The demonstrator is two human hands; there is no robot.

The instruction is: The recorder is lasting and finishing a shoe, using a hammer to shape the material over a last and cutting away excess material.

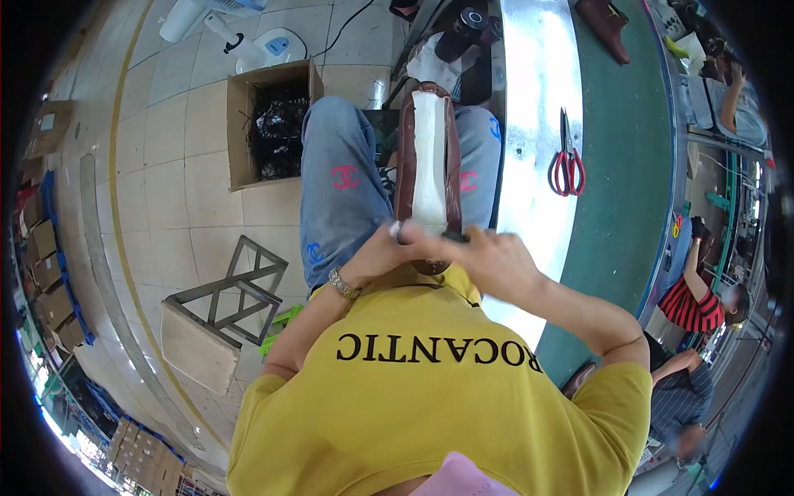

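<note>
A brown leather boot [405,178] lies lengthwise between my thighs, a long white strip [429,149] along its upward side. My left hand [395,252] is at the near end of the boot, its fingers closed and partly blurred. Close beside it, my right hand [496,258] has its fingers curled toward the same end. A small dark piece shows between the two hands, too blurred to name. The hands cover much of the boot's near end, so what exactly each one grips is hidden.
Right of me runs a metal ledge [533,66] beside a green belt [612,165], bearing red-handled scissors [566,169] and another brown boot [606,29]. A cardboard box [240,132] of dark scraps, a fan [186,16] and a tipped stool [215,322] are left. Co-workers sit far right.
</note>
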